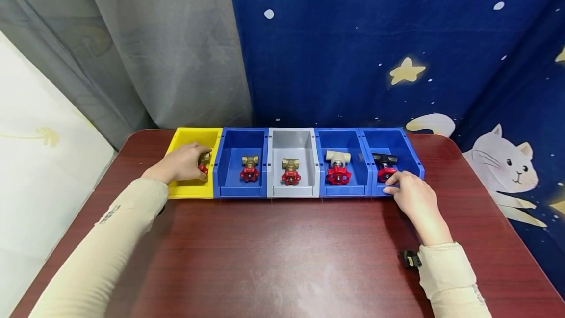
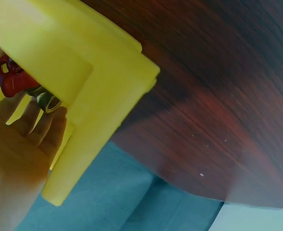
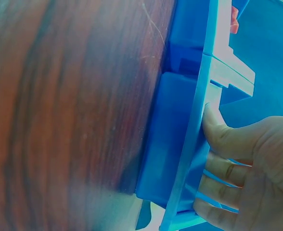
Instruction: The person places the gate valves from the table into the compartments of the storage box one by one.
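Observation:
In the head view my left hand (image 1: pixel 184 162) reaches into the yellow bin (image 1: pixel 191 193) at the left end and grips a brass valve (image 1: pixel 205 159) with a red handwheel. The left wrist view shows the fingers curled along the valve's brass end (image 2: pixel 47 101); the bin wall hides part of it. At the right end, my right hand (image 1: pixel 414 195) is over the front of a blue bin (image 1: pixel 399 141), its fingertips beside the red handwheel of a black valve (image 1: pixel 385 160). The right wrist view has the thumb (image 3: pixel 213 122) at the bin's rim, fingers extended inside.
Between them, a blue bin (image 1: pixel 231 188) and a grey bin (image 1: pixel 282 192) each hold a brass valve with a red handwheel. Another blue bin (image 1: pixel 344 190) has a cream-white valve (image 1: pixel 338 157). The bins stand side by side on a reddish-brown table (image 1: pixel 273 249), curtains behind.

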Tool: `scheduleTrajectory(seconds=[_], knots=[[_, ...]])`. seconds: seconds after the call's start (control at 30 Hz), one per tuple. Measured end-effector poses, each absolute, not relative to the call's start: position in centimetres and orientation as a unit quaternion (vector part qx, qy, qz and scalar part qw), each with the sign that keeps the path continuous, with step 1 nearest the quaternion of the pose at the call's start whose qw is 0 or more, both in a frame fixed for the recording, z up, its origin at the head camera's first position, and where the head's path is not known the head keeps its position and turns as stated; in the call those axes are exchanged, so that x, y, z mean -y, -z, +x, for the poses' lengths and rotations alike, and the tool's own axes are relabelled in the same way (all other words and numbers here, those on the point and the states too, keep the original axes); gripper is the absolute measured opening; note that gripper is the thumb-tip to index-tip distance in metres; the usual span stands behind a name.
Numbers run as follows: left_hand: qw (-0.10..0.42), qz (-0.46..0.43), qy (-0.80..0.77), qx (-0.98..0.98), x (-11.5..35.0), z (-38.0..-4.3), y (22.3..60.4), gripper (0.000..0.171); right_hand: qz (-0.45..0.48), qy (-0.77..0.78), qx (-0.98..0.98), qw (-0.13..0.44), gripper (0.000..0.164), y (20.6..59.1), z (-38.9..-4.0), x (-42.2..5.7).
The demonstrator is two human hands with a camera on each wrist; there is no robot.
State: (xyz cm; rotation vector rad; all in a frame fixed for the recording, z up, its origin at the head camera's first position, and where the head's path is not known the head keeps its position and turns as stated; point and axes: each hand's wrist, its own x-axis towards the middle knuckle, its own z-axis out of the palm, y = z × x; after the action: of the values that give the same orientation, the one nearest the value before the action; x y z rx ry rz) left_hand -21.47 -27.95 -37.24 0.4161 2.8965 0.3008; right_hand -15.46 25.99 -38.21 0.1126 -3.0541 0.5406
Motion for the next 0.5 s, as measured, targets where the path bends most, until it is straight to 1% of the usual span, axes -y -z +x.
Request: scheduleTrajectory(seconds=[0.1, 0.33, 0.5], knots=[[0.102, 0.142, -0.102, -0.979, 27.95, -21.61, 37.45, 0.076, 0.037, -0.174, 0.984, 0.017, 0.016, 38.17, -15.45, -25.96], [0.123, 0.123, -0.109, -0.979, 27.69, -21.78, 37.56, 0.076, 0.037, -0.174, 0.984, 0.020, 0.015, 38.23, -15.48, -26.01], [0.121, 0.134, -0.106, -0.978, 27.61, -21.81, 37.46, 0.076, 0.037, -0.174, 0.984, 0.023, 0.014, 38.24, -15.45, -26.09]])
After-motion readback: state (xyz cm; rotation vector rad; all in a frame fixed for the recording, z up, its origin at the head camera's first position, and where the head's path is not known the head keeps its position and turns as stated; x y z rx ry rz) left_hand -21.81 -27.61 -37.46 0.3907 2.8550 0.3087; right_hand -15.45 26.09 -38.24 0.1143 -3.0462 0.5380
